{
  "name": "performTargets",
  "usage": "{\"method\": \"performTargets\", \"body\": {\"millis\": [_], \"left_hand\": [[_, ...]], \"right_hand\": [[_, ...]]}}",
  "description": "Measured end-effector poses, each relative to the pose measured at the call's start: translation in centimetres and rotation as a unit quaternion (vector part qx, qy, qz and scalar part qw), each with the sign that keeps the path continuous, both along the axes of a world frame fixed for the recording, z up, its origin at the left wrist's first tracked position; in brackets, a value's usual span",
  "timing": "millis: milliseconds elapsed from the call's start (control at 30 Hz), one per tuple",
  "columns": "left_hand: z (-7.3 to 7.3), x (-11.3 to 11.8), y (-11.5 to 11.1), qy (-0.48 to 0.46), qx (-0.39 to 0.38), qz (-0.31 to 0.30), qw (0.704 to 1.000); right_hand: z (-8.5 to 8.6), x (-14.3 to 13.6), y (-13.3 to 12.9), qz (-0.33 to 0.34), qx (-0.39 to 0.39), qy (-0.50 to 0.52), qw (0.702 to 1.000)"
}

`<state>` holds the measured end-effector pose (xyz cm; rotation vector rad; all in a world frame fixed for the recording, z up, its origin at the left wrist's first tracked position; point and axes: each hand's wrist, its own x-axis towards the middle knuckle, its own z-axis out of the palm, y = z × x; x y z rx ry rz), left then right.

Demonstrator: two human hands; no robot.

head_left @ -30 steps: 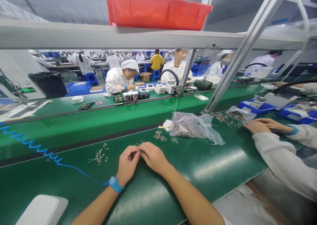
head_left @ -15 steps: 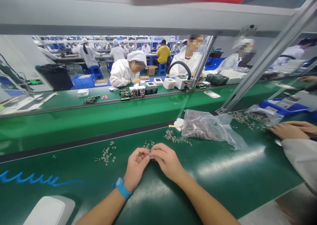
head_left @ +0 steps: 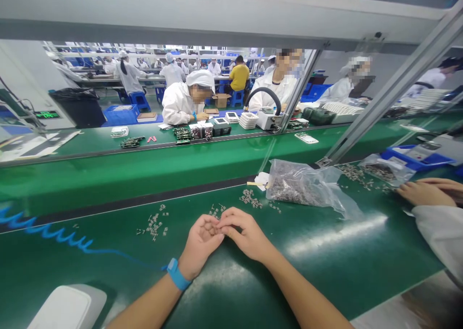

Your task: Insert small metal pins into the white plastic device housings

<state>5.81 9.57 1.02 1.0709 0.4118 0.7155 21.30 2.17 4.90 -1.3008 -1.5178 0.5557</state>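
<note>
My left hand (head_left: 203, 239), with a blue wrist strap (head_left: 177, 273) at its wrist, is half curled with its palm turned up. Against its fingertips press the bent fingers of my right hand (head_left: 243, 233). Whatever lies between the fingertips is too small and covered to name. Just beyond the hands, partly hidden by them, is a little pile of small metal parts (head_left: 217, 210). More loose metal parts (head_left: 155, 226) are scattered to the left, and another small heap (head_left: 251, 198) lies to the right, beside a clear plastic bag (head_left: 296, 186) full of such parts.
A white device (head_left: 67, 307) stands at the lower left, below a coiled blue cord (head_left: 47, 230). At the right, a co-worker's hands (head_left: 430, 191) rest near a blue tray (head_left: 415, 157). A metal post (head_left: 390, 85) slants up on the right; a green ledge (head_left: 144, 167) runs behind.
My left hand's fingers have opened slightly, showing more of the palm, while the fingertips of both hands stay together. The coiled cord has shifted upward at the left.
</note>
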Motion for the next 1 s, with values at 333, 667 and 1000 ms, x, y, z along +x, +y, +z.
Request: {"method": "performTargets", "body": {"millis": [333,667,1000], "left_hand": [[0.3,-0.2,-0.1,-0.003,-0.006,-0.006,1.0],[0.8,0.0,0.0,-0.011,-0.045,0.045,0.998],[1.1,0.2,0.1,-0.013,-0.075,0.052,0.996]], "right_hand": [[0.0,-0.5,-0.3,-0.002,0.022,-0.03,0.999],[-0.2,-0.5,-0.1,-0.011,0.031,-0.031,0.999],[-1.1,-0.5,0.1,-0.011,0.053,-0.042,0.998]]}}
